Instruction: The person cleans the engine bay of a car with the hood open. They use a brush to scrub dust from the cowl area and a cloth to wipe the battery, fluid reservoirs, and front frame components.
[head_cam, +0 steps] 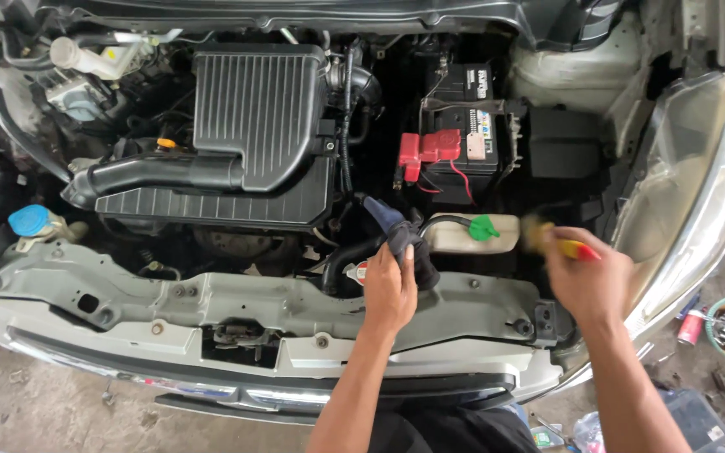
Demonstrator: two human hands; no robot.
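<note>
Two hands work over the open engine bay, near its front edge.

The left hand (pixel 389 289) clenches a soft, light dark rag (pixel 400 235), bunched in the fist; the right hand (pixel 585 281) grips a stiff, blurred yellow-red tool (pixel 560 243) beside the coolant tank (pixel 467 235).

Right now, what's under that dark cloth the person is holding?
The left hand presses the dark cloth down beside a black hose. A bit of a round cap peeks out. The rest is covered.
</note>
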